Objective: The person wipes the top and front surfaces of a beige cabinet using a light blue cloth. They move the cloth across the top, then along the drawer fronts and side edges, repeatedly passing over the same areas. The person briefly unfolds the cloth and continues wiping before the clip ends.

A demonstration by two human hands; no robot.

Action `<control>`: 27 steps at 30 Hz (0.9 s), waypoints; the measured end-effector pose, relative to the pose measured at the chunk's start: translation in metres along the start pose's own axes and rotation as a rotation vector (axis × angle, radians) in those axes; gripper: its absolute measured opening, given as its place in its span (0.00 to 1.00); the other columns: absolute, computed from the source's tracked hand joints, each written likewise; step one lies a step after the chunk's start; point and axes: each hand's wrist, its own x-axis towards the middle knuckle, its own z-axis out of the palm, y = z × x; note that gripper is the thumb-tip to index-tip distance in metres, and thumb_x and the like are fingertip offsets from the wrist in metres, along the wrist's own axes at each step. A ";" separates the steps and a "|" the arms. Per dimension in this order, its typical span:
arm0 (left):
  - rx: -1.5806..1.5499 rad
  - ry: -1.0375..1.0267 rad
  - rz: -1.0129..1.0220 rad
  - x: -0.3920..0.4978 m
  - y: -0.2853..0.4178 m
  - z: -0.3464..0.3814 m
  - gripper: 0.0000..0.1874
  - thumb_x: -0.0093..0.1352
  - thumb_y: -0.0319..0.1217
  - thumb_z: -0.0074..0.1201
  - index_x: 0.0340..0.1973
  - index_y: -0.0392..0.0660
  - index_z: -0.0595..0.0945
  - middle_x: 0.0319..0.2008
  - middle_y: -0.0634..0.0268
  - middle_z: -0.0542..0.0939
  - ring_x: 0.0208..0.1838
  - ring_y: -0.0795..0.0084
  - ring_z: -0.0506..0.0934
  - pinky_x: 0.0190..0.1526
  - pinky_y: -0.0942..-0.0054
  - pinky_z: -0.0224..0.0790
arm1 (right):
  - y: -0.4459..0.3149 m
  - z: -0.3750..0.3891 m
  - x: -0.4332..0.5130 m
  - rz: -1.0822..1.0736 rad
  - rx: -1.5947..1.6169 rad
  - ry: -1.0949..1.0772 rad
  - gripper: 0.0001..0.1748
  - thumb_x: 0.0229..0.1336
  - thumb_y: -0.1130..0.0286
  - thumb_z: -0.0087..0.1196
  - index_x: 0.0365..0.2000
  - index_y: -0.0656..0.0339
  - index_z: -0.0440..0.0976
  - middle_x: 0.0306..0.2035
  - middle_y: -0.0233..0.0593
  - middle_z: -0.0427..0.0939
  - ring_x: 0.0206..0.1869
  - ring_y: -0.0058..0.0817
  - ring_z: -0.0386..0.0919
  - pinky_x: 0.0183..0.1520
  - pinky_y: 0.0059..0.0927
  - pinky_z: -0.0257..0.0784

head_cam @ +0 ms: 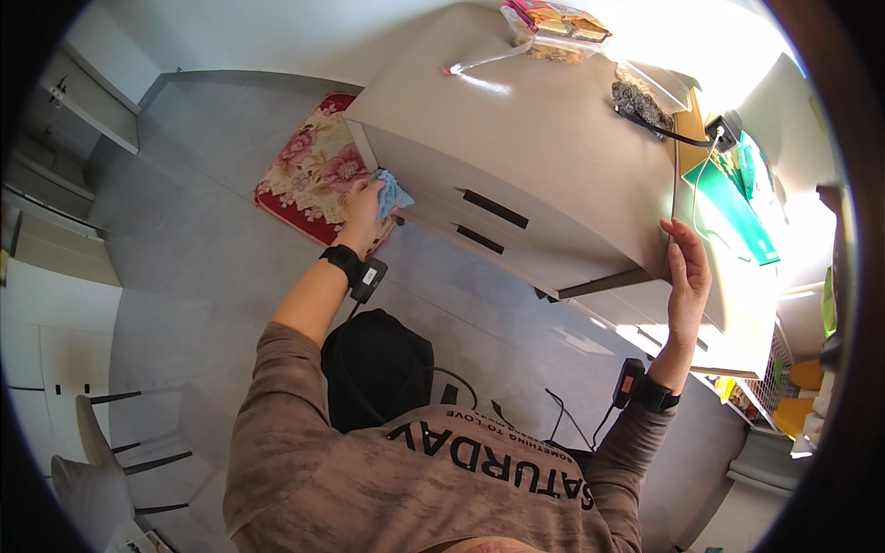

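My left hand (368, 203) grips a crumpled light blue cloth (391, 195) against the left front edge of a pale cabinet (442, 181) with black drawer handles. At the cabinet's right end, my right hand (688, 264) is raised with its fingers slightly bent and holds nothing; its fingertips are at the edge of the cabinet top, though whether they touch it I cannot tell. Black straps with small boxes and cables are around both wrists.
A floral red-bordered mat (311, 169) lies on the grey floor beside the cabinet. Food packages (560, 27) and a grey fuzzy item (639, 104) sit on top. A green box (736, 207) stands at right, a chair (104, 477) at lower left.
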 end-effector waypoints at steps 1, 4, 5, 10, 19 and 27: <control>-0.142 -0.074 -0.196 -0.001 0.002 0.003 0.09 0.75 0.32 0.55 0.46 0.41 0.75 0.36 0.58 0.82 0.34 0.64 0.84 0.32 0.67 0.78 | 0.000 0.000 0.000 -0.022 0.008 -0.014 0.20 0.75 0.73 0.48 0.63 0.65 0.71 0.59 0.40 0.80 0.65 0.25 0.73 0.72 0.30 0.59; -0.061 -0.042 -0.197 -0.004 0.007 0.005 0.09 0.76 0.33 0.52 0.46 0.42 0.75 0.37 0.55 0.84 0.33 0.56 0.86 0.28 0.62 0.80 | 0.001 0.001 -0.001 -0.037 -0.008 -0.013 0.20 0.75 0.73 0.49 0.63 0.65 0.71 0.59 0.41 0.80 0.65 0.26 0.73 0.72 0.31 0.59; -0.021 -0.055 -0.195 -0.005 0.008 0.005 0.09 0.76 0.34 0.52 0.46 0.42 0.75 0.37 0.54 0.84 0.34 0.55 0.86 0.28 0.62 0.80 | 0.001 0.000 -0.001 -0.034 -0.010 -0.015 0.20 0.75 0.73 0.49 0.63 0.65 0.71 0.59 0.41 0.80 0.65 0.26 0.73 0.72 0.31 0.59; 0.026 -0.180 -0.297 -0.009 0.014 0.007 0.12 0.77 0.37 0.51 0.48 0.41 0.77 0.39 0.53 0.84 0.35 0.54 0.87 0.27 0.62 0.81 | 0.000 0.002 -0.002 -0.030 -0.012 -0.015 0.20 0.74 0.72 0.49 0.63 0.64 0.71 0.59 0.41 0.80 0.65 0.26 0.73 0.73 0.33 0.59; -0.028 -0.178 -0.395 -0.014 0.009 0.026 0.16 0.78 0.39 0.50 0.51 0.39 0.77 0.43 0.53 0.83 0.37 0.53 0.86 0.34 0.58 0.84 | -0.001 0.008 -0.003 -0.041 -0.028 0.026 0.22 0.74 0.73 0.51 0.64 0.63 0.70 0.58 0.41 0.80 0.65 0.27 0.73 0.72 0.34 0.61; 0.043 -0.222 -0.435 -0.036 0.003 0.052 0.14 0.77 0.37 0.49 0.49 0.39 0.76 0.43 0.52 0.83 0.38 0.49 0.85 0.35 0.52 0.84 | -0.003 0.010 -0.004 -0.057 -0.024 0.009 0.23 0.74 0.71 0.51 0.66 0.62 0.69 0.59 0.40 0.80 0.65 0.25 0.73 0.73 0.33 0.57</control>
